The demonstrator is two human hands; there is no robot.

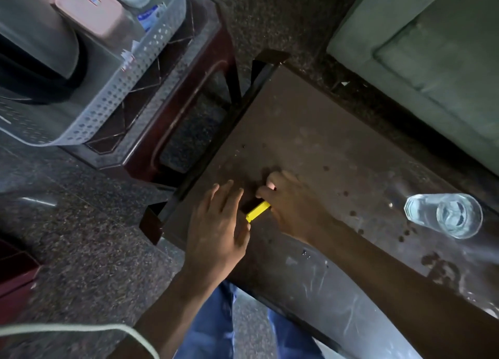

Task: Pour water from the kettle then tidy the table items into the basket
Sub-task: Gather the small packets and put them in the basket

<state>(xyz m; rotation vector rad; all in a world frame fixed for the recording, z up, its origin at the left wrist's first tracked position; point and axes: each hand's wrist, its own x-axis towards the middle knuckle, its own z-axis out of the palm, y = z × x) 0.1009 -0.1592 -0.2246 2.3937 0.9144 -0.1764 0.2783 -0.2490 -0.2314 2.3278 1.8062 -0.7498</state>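
Observation:
On the dark table my right hand is closed over a small yellow object, of which only one end sticks out from under the fingers. My left hand lies flat and open just left of it, thumb nearly touching the yellow end. A clear glass of water stands upright at the table's right. The grey perforated basket sits on a red stool at upper left and holds a grey kettle, a pink box and other items.
A dark red plastic stool under the basket stands close to the table's left edge. A green sofa fills the upper right. Speckled floor lies between. A white cord crosses the lower left. Water drops spot the table.

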